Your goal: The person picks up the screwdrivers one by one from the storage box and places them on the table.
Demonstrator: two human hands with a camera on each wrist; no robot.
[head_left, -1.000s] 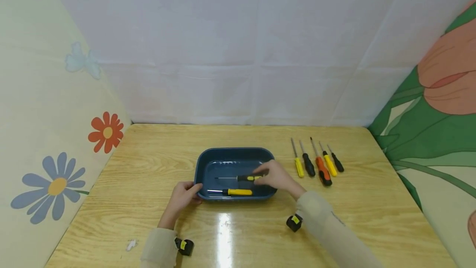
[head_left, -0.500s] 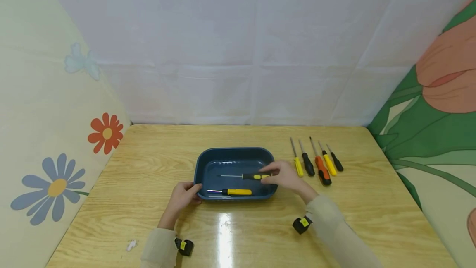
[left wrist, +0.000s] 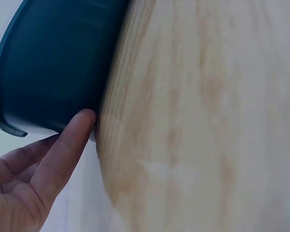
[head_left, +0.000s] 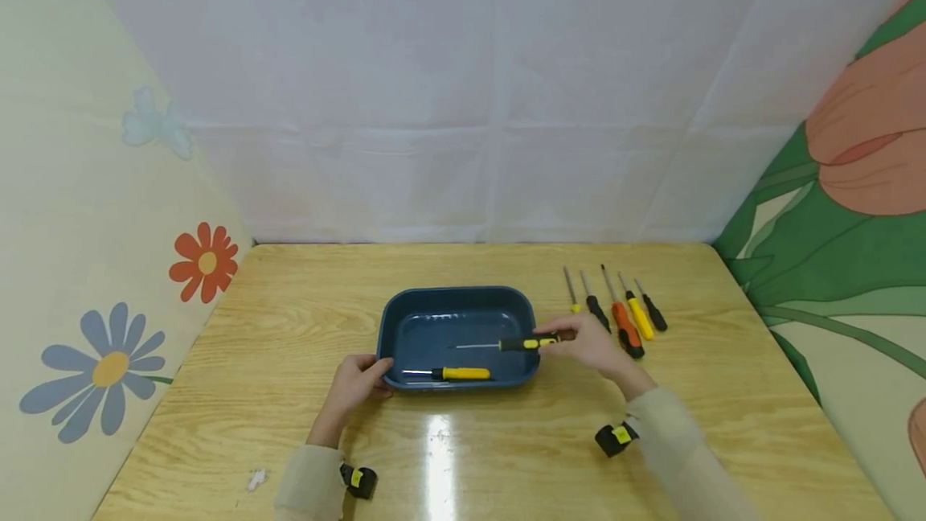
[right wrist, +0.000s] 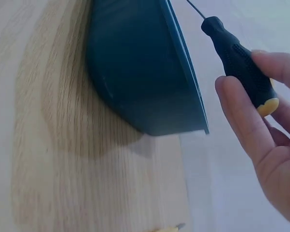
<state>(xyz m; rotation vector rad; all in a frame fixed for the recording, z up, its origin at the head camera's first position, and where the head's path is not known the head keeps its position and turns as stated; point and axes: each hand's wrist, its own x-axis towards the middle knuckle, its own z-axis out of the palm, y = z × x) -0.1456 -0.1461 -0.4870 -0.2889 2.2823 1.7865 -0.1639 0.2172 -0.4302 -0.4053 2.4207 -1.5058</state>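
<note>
One black-and-yellow screwdriver (head_left: 515, 343) hung over the three o'clock side of the dark blue tray (head_left: 441, 332), its shaft aimed at nine o'clock, the handle pinched between the right hand (head_left: 596, 344)'s thumb and fingers. The left hand (head_left: 354, 380) gripped the tray at its eight o'clock corner — thumb over the rim, fingers against the outer wall. Carrying the tool well here probably meant a light, sure pinch, a level shaft and a tip high enough to clear the rim, while the left hand pressed just enough to stop the tray sliding. Inside, a yellow screwdriver (head_left: 466, 374) lay along the six o'clock wall, so the moving tip was best held away from it. Some care seemed due, too, around the five screwdrivers (head_left: 628, 332) on the table (head_left: 289, 304) between two and three o'clock; the right hand hid part of the nearest. The held handle narrowed to a waist near the thin metal shaft, its black grip dimpled — likely rubbery — with a yellow patch at the butt. Smooth and faintly glossy, the tray had rounded corners and a narrow lip; whether plastic or ceramic, I could not tell. Pale wood grain ran across the shiny tabletop.
</note>
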